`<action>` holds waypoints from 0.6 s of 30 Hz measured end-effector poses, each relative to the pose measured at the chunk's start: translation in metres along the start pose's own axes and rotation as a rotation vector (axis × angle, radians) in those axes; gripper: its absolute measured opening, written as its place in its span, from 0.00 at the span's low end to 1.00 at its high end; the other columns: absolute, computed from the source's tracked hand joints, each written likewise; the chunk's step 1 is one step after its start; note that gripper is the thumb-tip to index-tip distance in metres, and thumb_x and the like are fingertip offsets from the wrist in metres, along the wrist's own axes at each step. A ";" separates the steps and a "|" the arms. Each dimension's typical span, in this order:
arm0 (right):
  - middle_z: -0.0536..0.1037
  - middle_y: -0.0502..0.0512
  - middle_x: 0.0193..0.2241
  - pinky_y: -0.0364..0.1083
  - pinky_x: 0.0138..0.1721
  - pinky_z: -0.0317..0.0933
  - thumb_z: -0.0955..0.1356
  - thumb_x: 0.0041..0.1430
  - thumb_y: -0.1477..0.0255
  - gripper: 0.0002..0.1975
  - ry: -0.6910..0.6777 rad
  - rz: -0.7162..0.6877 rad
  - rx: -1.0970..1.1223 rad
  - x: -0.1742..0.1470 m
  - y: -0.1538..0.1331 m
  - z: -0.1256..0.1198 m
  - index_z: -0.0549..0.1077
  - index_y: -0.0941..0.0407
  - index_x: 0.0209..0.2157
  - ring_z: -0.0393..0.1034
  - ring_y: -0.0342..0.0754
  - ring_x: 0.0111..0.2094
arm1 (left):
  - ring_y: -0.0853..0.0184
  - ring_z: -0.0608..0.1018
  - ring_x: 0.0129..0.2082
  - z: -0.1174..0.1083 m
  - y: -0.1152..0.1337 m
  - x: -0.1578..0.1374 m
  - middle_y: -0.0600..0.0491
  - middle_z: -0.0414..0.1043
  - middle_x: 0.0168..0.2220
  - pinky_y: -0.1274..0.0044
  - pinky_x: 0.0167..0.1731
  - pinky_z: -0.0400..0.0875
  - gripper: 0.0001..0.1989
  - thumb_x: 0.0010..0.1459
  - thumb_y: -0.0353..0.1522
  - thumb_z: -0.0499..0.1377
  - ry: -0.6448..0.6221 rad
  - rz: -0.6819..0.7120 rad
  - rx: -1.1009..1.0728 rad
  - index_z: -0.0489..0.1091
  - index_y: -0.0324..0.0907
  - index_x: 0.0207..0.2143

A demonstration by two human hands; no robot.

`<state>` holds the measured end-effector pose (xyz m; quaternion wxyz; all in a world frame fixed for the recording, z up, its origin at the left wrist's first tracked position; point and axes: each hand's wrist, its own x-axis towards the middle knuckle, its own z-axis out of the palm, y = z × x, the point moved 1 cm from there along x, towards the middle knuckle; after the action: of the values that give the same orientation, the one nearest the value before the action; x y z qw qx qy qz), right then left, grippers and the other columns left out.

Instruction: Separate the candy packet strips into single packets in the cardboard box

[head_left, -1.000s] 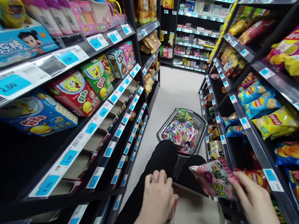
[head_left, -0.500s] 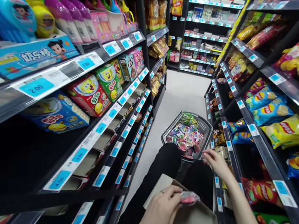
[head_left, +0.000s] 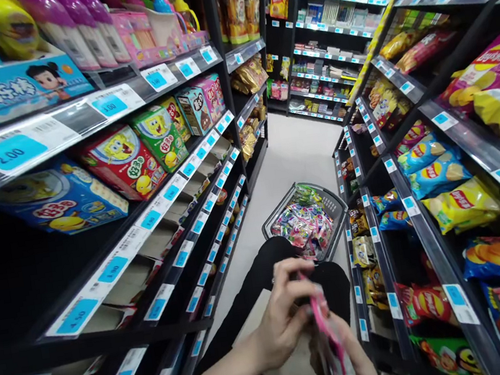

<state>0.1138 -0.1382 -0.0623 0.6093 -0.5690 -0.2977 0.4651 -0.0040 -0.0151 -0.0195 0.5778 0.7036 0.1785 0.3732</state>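
Over my lap I hold a pink-edged candy packet [head_left: 333, 341] nearly edge-on, so its face is mostly hidden and blurred. My right hand [head_left: 353, 347] is closed around its right side, partly covered by it. My left hand [head_left: 283, 311] is closed with bent fingers at the packet's upper edge. A plain beige cardboard box [head_left: 252, 325] rests on my thighs beneath both hands. Just beyond my knees, a grey shopping basket [head_left: 335, 206] stands on the floor, filled with colourful small packets [head_left: 304, 222].
Shelving [head_left: 143, 228] on the left carries boxed snacks [head_left: 126, 162] and toy-shaped sweets. On the right, shelves hold chip bags [head_left: 461, 203] close to my right arm. A pale floor aisle [head_left: 290, 144] runs to a back shelf [head_left: 327, 44].
My right hand has come in from near the basket and now grips a pink-edged packet. My left hand has risen from the box to meet it. The view has shifted slightly.
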 end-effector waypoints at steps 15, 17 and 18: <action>0.78 0.54 0.41 0.49 0.45 0.65 0.72 0.49 0.51 0.21 0.436 -0.050 -0.166 -0.016 -0.010 -0.020 0.74 0.50 0.38 0.72 0.55 0.46 | 0.67 0.75 0.36 0.008 -0.019 -0.012 0.54 0.75 0.38 0.80 0.37 0.66 0.25 0.45 0.37 0.72 0.152 -0.521 -0.666 0.67 0.42 0.44; 0.78 0.53 0.40 0.49 0.40 0.68 0.71 0.50 0.51 0.22 0.422 -0.069 -0.095 -0.008 -0.024 -0.034 0.70 0.48 0.43 0.74 0.53 0.41 | 0.68 0.75 0.35 0.003 -0.018 -0.010 0.55 0.75 0.37 0.80 0.36 0.66 0.27 0.43 0.36 0.73 0.103 -0.512 -0.694 0.66 0.43 0.44; 0.77 0.54 0.43 0.49 0.41 0.68 0.72 0.49 0.51 0.27 0.414 -0.067 -0.052 -0.005 -0.032 -0.038 0.68 0.47 0.47 0.74 0.53 0.43 | 0.68 0.75 0.35 0.002 -0.016 -0.009 0.54 0.75 0.37 0.80 0.36 0.66 0.28 0.44 0.37 0.72 0.067 -0.509 -0.710 0.65 0.43 0.45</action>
<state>0.1535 -0.1562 -0.0369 0.6579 -0.6576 -0.1968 0.3100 -0.0059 -0.0182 -0.0375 0.8512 0.3826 0.2256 0.2795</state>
